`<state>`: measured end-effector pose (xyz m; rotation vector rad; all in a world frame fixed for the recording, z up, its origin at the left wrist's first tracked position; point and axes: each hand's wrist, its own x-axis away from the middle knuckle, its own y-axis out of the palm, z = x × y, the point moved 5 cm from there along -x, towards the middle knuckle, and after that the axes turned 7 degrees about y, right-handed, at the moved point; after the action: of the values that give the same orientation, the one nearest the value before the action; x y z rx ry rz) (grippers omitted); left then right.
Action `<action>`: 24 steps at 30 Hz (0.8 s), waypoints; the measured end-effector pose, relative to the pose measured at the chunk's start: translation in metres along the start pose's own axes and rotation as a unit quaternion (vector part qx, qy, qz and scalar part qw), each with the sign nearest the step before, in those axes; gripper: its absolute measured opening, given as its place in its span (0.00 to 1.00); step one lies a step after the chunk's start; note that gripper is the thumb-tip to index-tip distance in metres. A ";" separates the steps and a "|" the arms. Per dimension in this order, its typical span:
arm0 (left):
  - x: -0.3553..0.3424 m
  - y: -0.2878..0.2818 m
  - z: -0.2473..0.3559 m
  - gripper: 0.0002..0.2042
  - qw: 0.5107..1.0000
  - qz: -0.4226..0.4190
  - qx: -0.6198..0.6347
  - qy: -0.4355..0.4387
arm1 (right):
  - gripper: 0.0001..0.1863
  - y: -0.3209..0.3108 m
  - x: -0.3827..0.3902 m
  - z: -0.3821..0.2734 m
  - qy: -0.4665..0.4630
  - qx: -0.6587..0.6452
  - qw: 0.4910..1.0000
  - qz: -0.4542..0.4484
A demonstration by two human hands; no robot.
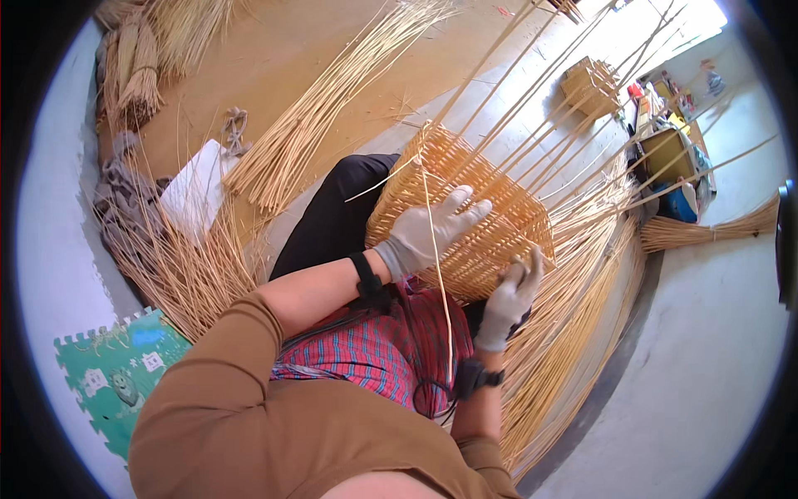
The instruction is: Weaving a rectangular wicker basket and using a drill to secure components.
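- Brown sleeves come up from the bottom, close to the camera.
- Left hand [432, 229] in a grey glove lies flat and spread on the woven basket [465, 212], which rests on the lap.
- Right hand [514, 295] pinches the basket's near edge.
- One thin straw strand [438, 266] runs down between both hands, nearer the left.
- Loose straw bundles [291, 150] lie on the floor.

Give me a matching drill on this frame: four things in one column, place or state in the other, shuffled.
1. left hand
2. right hand
3. foam mat
4. white sheet

a. lower left floor, green
b. flat on the woven basket side
c. at the basket's lower edge
d. on the floor left of the loose cane bundle

Pairs: 1-b, 2-c, 3-a, 4-d
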<state>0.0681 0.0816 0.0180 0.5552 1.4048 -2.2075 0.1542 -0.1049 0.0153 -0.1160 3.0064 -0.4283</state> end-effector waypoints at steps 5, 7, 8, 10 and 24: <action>0.039 -0.031 -0.031 0.18 0.961 0.174 0.204 -0.069 | 0.22 0.029 0.039 -0.046 -0.180 0.102 0.970 -0.132; 0.049 -0.042 -0.051 0.13 0.921 0.244 0.243 -0.185 | 0.24 0.043 0.048 -0.071 -0.241 0.107 0.949 -0.172; 0.048 -0.047 -0.062 0.13 0.883 0.280 0.315 -0.208 | 0.26 0.053 0.055 -0.082 -0.289 0.131 0.925 -0.207; 0.038 -0.056 -0.081 0.15 0.885 0.205 0.355 -0.220 | 0.26 0.065 0.068 -0.098 -0.341 0.139 0.910 -0.188; -0.007 -0.046 -0.094 0.22 0.941 0.041 0.293 -0.167 | 0.14 0.077 0.010 -0.036 0.154 -0.236 0.956 -0.075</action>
<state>0.0549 0.1856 0.0182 0.3881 0.5342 -2.4949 0.1355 -0.0223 0.0269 -0.3437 3.3570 0.3039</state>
